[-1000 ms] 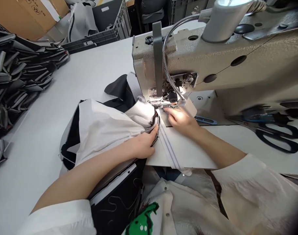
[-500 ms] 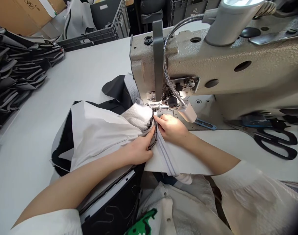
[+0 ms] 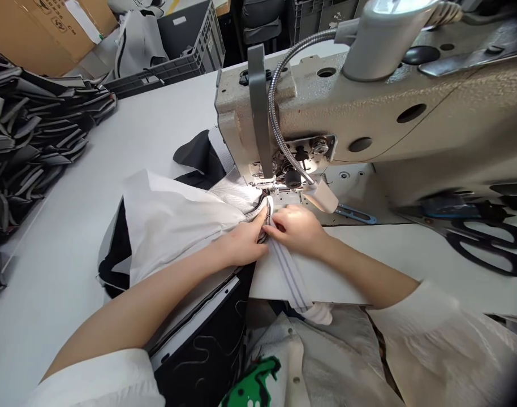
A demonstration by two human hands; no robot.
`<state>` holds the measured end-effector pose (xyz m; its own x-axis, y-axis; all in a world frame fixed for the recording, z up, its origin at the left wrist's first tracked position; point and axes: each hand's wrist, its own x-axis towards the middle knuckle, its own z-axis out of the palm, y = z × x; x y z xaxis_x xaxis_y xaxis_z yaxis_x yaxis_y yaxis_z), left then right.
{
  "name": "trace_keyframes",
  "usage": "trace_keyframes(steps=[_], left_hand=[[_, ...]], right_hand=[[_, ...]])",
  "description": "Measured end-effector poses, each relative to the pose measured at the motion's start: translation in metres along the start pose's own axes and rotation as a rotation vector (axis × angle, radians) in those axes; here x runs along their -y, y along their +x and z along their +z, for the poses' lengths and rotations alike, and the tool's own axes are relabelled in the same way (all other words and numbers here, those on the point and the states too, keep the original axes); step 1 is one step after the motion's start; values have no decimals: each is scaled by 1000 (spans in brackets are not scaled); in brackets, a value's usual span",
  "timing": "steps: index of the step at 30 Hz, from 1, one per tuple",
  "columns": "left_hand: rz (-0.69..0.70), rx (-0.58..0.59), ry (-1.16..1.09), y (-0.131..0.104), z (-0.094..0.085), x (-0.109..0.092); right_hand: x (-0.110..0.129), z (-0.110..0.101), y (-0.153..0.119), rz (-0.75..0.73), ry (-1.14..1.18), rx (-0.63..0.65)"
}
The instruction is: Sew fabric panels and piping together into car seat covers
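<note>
Below the needle area of the sewing machine (image 3: pixel 292 107), my left hand (image 3: pixel 244 243) grips the edge of a layered white and black fabric piece (image 3: pixel 177 217). Its index finger lies along the seam and the thumb is beneath. Close on the right, my right hand (image 3: pixel 298 229) has its fingers bent in a pinch on a white tape with blue-grey stripes (image 3: pixel 290 274), beside that same edge. The tape runs up to the machine's foot and hangs over the table's front edge. Dark panels of the piece drop down toward my lap.
Black-handled scissors (image 3: pixel 487 237) lie at the right, and a small blue tool (image 3: pixel 356 213) rests by the machine bed. A lamp on a flexible metal neck (image 3: pixel 272 96) bends over the needle. Stacked dark fabric pieces (image 3: pixel 38 124), a grey crate (image 3: pixel 194 51) and a cardboard box (image 3: pixel 50 34) stand left and behind.
My right hand has drawn back slightly from the needle, its fingers now lower along the tape. The left hand and fabric have moved a little toward the machine. The view has shifted slightly.
</note>
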<state>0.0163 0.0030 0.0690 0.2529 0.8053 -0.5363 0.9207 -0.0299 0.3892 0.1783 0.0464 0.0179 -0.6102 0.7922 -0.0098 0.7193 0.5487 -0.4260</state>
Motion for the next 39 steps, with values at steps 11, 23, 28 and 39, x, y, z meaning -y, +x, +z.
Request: trace_keyframes(steps=[11,23,28,39], left_hand=[[-27,152,307,-22,-1,-14],[37,94,217,-17,3,-8],[21,79,159,-4,-3,-6],[-56,138,186,-16,-8,-14]], right_hand=[[-39,4,1,-142,71,-202],[-3,17,6,-133,-220,-178],[-8,16,12,-139,-233,-184],[-36,22,12,-142,-157,-404]])
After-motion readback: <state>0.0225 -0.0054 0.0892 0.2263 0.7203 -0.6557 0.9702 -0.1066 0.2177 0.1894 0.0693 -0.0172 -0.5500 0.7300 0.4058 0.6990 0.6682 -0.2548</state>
